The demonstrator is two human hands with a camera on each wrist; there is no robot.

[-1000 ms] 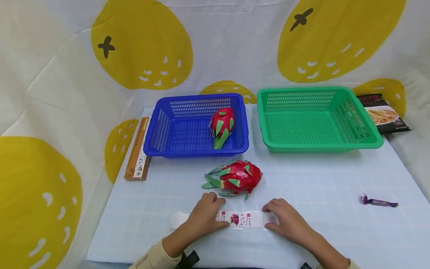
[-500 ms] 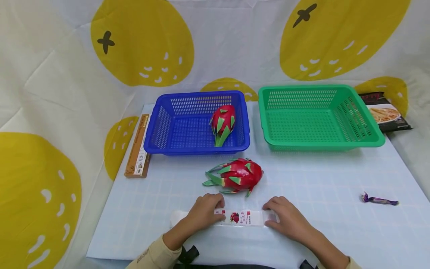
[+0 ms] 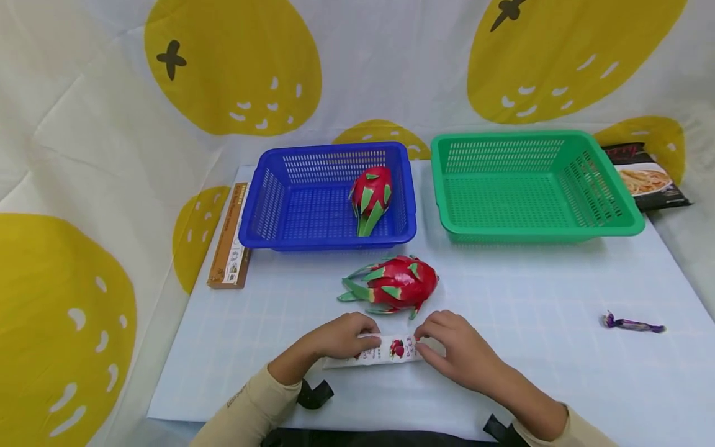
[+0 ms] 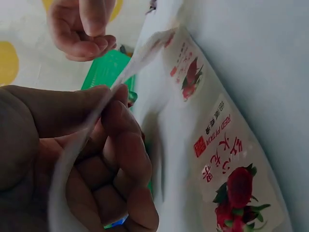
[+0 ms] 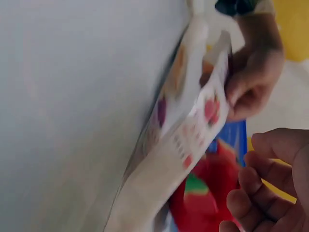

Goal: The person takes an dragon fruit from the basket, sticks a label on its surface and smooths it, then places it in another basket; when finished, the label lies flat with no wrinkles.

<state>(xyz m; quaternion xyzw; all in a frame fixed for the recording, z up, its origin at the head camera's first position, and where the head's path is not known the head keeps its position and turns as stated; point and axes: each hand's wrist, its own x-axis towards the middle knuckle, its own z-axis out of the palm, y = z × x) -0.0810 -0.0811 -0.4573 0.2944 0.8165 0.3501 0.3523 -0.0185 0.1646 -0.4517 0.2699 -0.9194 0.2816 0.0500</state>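
My left hand (image 3: 342, 335) pinches a strip of printed labels (image 3: 385, 354) between thumb and fingers. Red dragon fruit pictures and red lettering show on the white strip, and in the left wrist view its band bends up through the pinch. At the strip's right end is my right hand (image 3: 462, 352), fingers loosely bent; the right wrist view has its fingers (image 5: 251, 181) apart from the strip with nothing between them. Just beyond both hands a red dragon fruit (image 3: 403, 282) with green scales lies on its side on the table (image 3: 503, 285).
A blue basket (image 3: 329, 244) holds another dragon fruit (image 3: 371, 194). To its right stands a green basket (image 3: 536, 234), with a black food packet (image 3: 650, 180) beside it. A long brown box (image 3: 228, 242) lies at the left, a purple-wrapped sweet (image 3: 634, 324) at the right.
The strip, which lay flat, is now lifted and bent in my left hand. My right hand has moved left along it, nearer my left hand. The view has tilted down slightly.
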